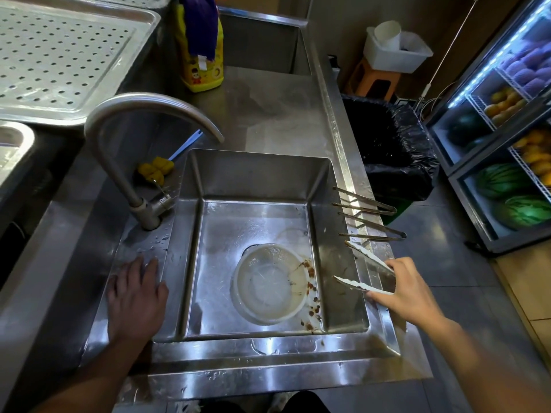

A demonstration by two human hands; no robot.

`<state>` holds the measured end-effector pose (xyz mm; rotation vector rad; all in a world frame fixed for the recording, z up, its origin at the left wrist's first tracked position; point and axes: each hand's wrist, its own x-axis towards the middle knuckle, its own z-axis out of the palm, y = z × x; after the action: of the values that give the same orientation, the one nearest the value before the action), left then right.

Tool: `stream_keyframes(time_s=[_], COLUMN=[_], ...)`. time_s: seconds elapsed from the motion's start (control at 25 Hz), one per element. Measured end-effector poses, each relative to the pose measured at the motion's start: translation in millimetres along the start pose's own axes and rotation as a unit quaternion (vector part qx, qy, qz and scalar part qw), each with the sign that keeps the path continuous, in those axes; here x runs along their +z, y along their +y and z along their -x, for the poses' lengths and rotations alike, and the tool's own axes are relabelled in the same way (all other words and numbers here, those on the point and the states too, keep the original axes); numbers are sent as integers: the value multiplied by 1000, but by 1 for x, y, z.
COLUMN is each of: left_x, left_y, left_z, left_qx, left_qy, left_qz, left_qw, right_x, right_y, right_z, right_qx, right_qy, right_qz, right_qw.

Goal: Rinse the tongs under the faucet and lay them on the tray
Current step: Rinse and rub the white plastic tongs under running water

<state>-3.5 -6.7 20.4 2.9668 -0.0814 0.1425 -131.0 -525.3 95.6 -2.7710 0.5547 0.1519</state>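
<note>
My one camera rode on my head, above and behind the grip of my right hand [410, 289] on the tongs [369, 257], facing forward and steeply down. It sat close: the sink [256, 177] just left of that grip filled mid-frame.

The tray [59, 55] is silver-grey with a regular grid of round holes. The sink [256, 177] is steel grey, with brown specks [311, 275] beside the translucent white strainer [269, 283]. The tongs [357, 284] are pale silver. The bottle [202, 64] and sponge [155, 171] are yellow, the cloth [199, 22] purple, the bin liner [396, 150] black. The watermelons [501, 180] are green with dark stripes.
</note>
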Motion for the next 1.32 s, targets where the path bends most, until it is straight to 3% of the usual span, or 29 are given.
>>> stream_keyframes(time_s=[0.28,0.48,0.68,0.76,0.92,1.08,1.12,1.2,1.32], left_x=[5,1,-26,-41,-68,-84,-84,-82,-81], left_y=[-5,-7,-1,6,34,56,59,64,70], left_z=[-1,-3,-11,-16,-20,-16,-16,-16,-14], left_qx=[-4,-12,-50,-44,-23,-74,-63,-28,12], left_qy=[-15,-42,-68,-70,-114,-275,-299,-308,-253], left_qz=[-1,25,134,187,383,595,608,600,588], left_qw=[1000,999,987,979,916,752,733,738,768], right_x=[5,24,39,48,62,67,67,71,69], right_y=[-71,-130,-198,-229,-291,-324,-327,-331,-329], right_z=[-8,-19,-12,-2,16,23,24,25,16], right_qx=[-51,-7,29,55,129,150,143,124,89], right_qy=[19,-10,-11,2,-61,-147,-175,-234,-300], right_qz=[-107,-216,-349,-443,-607,-705,-717,-714,-676], right_qw=[993,976,936,895,782,678,659,648,667])
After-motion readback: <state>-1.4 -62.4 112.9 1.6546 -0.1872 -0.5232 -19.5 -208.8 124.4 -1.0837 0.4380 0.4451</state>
